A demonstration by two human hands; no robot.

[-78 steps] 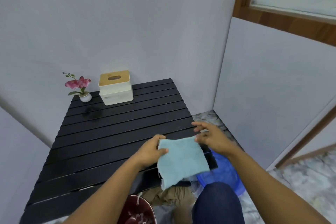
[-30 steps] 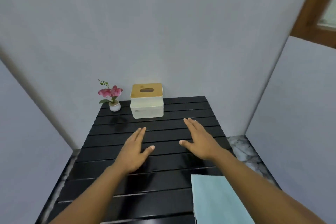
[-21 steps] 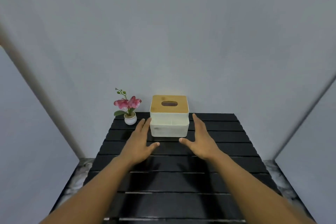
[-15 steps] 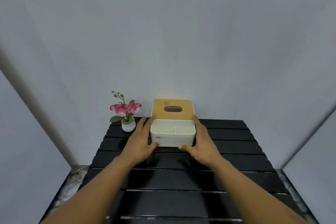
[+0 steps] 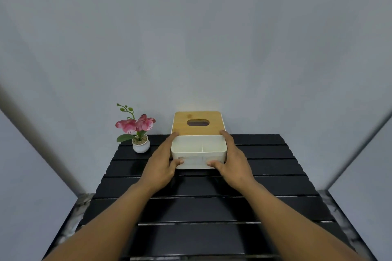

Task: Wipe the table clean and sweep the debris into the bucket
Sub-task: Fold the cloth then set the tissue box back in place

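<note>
A white tissue box [image 5: 199, 150] with a wooden slotted lid stands at the far middle of the black slatted table [image 5: 203, 207]. My left hand [image 5: 162, 164] presses against the box's left side, thumb on its front face. My right hand [image 5: 232, 162] grips the right side in the same way. The box sits between both palms. The blue cloth and the bucket are out of view.
A small white pot with pink flowers [image 5: 139, 133] stands left of the box at the table's back edge. Grey walls close in behind and on both sides. Marble floor [image 5: 84, 197] shows past the table's left and right edges.
The cloth was laid down at the table's near right and left my view. Both hands reached forward and closed on the sides of the tissue box.
</note>
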